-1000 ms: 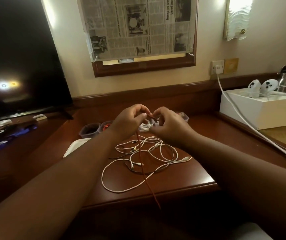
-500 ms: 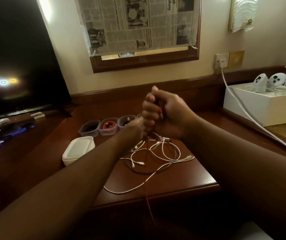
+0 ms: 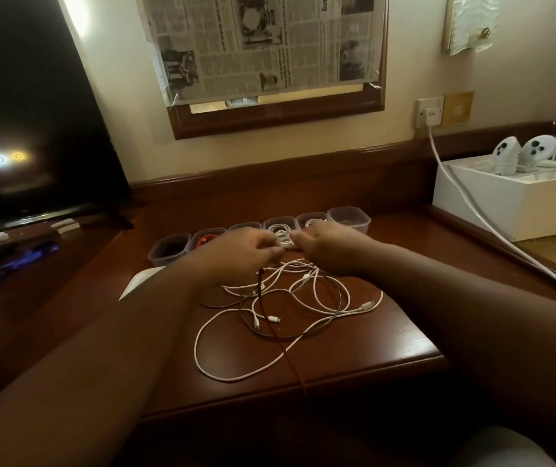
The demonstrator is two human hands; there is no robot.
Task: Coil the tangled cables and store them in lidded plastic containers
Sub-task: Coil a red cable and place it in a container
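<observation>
The left hand point(image 3: 246, 254) pinches the limp, light red cable point(image 3: 271, 318), likely best held near its end; the right hand's point(image 3: 325, 251) grip cannot be told.

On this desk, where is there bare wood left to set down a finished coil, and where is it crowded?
Bare wood lies right of the tangled cables, toward the desk front-right corner, and behind the row of containers up to the back ledge. The middle is crowded with loops under both hands; a white lid sits left.
</observation>
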